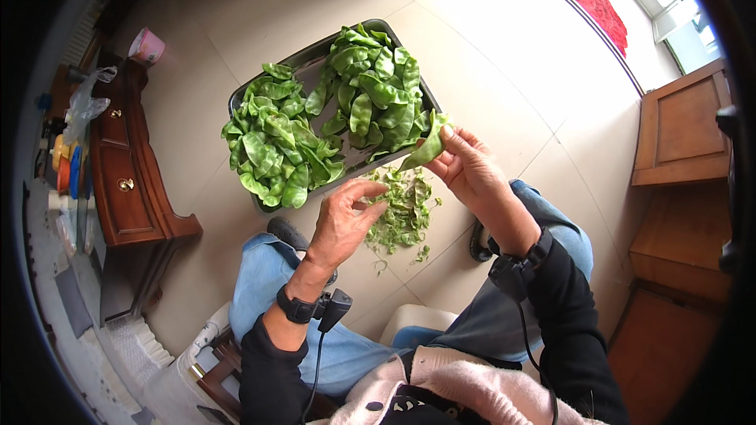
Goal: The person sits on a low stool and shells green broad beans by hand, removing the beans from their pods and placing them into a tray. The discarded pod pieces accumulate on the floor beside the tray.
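Note:
A broad flat green bean pod (429,146) is pinched between the thumb and fingers of my right hand (463,162), just off the tray's near right corner. My left hand (348,218) hovers by the tray's near edge, its thumb and forefinger slightly apart; no pod shows in it. Two heaps of pods fill much of the dark rectangular tray (354,159): a left heap (277,136) and a right heap (378,88), with a bare strip between them. Below my hands, a scatter of trimmed pod ends and strings (404,212) lies on the floor.
Pale tiles (502,88) cover the floor around the tray. To the left stands a dark wooden drawer cabinet (130,183), with a pink bin (147,46) beyond it. A wooden cupboard (679,130) is at right. My knees flank the trimmings; cables hang from both wrist devices.

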